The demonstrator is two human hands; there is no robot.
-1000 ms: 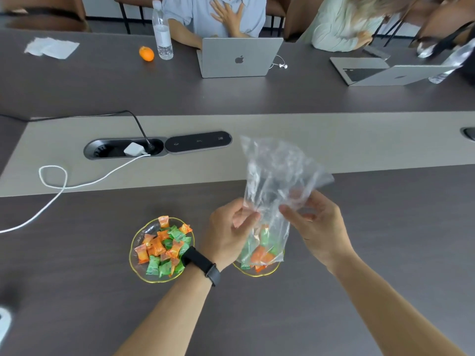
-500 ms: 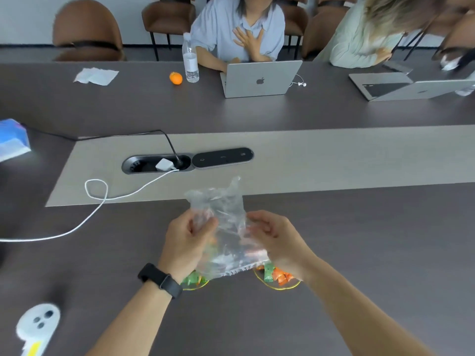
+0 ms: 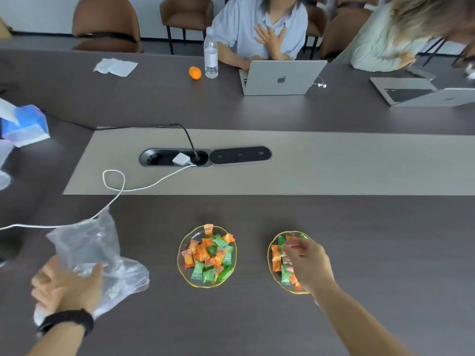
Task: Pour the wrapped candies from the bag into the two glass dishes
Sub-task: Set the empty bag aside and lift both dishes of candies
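Note:
Two gold-rimmed glass dishes stand on the dark table in front of me. The left dish [image 3: 194, 234] is heaped with orange and green wrapped candies [image 3: 209, 255]. My right hand [image 3: 307, 263] partly covers the right dish [image 3: 270, 249], which also holds candies [image 3: 279, 256]. The fingers reach down onto them and are blurred, so a grip cannot be made out. The clear plastic bag [image 3: 87, 247] is crumpled and looks empty. My left hand [image 3: 66, 286], with a black watch on the wrist, holds it low over the table, far left of the dishes.
A white cable [image 3: 115, 186] loops from the socket recess [image 3: 174, 158] toward the bag. A blue tissue pack [image 3: 24, 125] lies at the far left. Across the table sit two people with laptops [image 3: 280, 77], a water bottle [image 3: 210, 57] and an orange [image 3: 194, 72].
Both hands held the bag over the dishes before. Now my left hand has carried the bag off to the left. My right hand has let go and dropped onto the right dish.

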